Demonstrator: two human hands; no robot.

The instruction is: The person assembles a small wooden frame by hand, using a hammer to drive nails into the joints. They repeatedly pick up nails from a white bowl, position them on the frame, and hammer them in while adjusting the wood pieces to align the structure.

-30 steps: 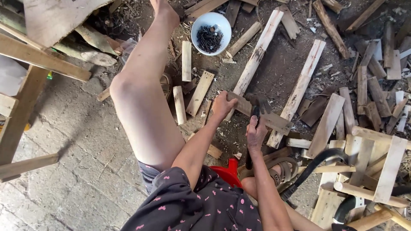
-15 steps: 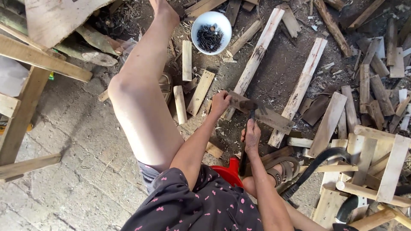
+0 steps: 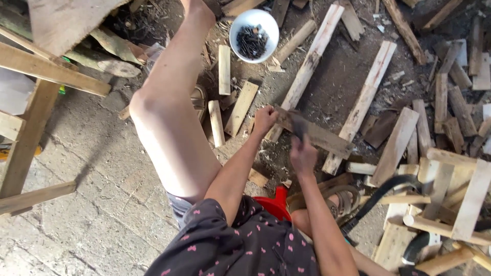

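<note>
Fingers are the risk: the left hand (image 3: 265,120) grips the end of the dark plank (image 3: 319,137), held off the ground at one o'clock from the knee. The right hand (image 3: 303,155) is closed on a blurred dark tool (image 3: 298,127); a slip may strike them.

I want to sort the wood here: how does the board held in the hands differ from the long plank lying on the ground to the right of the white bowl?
The held board is dark and weathered; the long plank is pale. The board is lifted, with the left hand gripping its end and the right hand at its middle, while the plank lies untouched on the ground. The board looks shorter. Both are flat, rough wood.
</note>
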